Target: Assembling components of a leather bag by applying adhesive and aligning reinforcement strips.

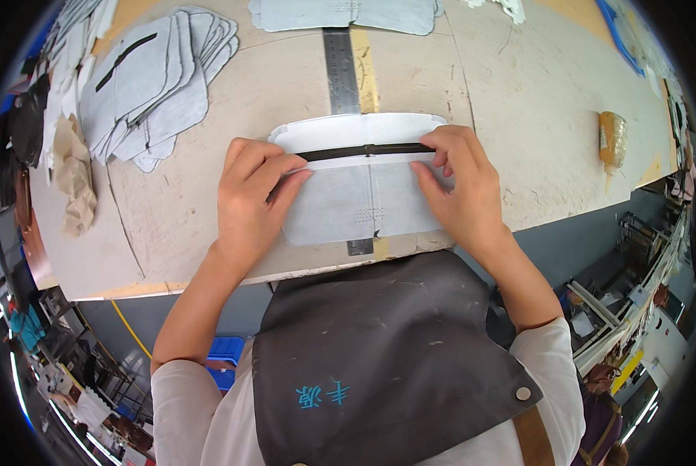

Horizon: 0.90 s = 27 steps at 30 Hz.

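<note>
Head view: in the frame center my left hand (251,194) and right hand (457,182) press closed fingers on a black strip (363,151) across the grey fabric piece (355,206) on the surface (519,101). I should keep the strip straight and press evenly along it.

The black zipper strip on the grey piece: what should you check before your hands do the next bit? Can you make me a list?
1. Black zipper strip lies flat across the grey fabric piece: ok.
2. Left hand presses the strip's left end: ok.
3. Right hand holds the strip's right end: ok.
4. Strip runs straight from hand to hand: ok, a small bump shows at the middle.
5. Fabric piece lies over the metal ruler set into the table; centred on it: cannot tell.
6. Strip stuck down along its whole length: cannot tell.
</note>
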Motion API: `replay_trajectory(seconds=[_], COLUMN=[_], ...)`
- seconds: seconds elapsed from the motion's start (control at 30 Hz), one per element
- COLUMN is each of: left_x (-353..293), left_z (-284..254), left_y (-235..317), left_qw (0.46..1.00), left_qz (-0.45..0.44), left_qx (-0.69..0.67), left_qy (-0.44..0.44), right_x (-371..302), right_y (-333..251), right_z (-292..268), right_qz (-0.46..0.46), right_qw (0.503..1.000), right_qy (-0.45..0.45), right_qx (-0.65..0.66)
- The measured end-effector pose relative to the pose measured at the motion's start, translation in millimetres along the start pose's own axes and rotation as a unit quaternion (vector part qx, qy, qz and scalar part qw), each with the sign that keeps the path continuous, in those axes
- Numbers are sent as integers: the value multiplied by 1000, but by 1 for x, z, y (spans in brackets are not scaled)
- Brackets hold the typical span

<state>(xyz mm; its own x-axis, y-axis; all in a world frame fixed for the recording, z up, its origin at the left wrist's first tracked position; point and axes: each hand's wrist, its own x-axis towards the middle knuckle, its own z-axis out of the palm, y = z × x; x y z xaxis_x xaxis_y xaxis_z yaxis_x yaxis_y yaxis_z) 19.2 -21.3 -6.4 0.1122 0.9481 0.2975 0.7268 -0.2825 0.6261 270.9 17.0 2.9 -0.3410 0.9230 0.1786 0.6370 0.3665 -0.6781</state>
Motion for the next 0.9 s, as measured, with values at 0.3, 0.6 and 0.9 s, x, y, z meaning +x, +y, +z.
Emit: replay_trajectory(seconds=[0.3, 0.6, 0.9], left_x=[-1, -2, -22], left_z=[-4, -4, 4], left_y=[-10, -12, 10], left_qw=[1000, 997, 976], left_qz=[-2, 53, 158], left_qx=[-26, 41, 112], left_qy=[-12, -24, -100], right_x=[-2, -4, -20], right_y=[-10, -11, -5], right_z=[20, 28, 9], right_qz=[-136, -188, -195], right_qw=[990, 978, 968], right_qy=[-36, -25, -60], right_qx=[-5, -86, -147])
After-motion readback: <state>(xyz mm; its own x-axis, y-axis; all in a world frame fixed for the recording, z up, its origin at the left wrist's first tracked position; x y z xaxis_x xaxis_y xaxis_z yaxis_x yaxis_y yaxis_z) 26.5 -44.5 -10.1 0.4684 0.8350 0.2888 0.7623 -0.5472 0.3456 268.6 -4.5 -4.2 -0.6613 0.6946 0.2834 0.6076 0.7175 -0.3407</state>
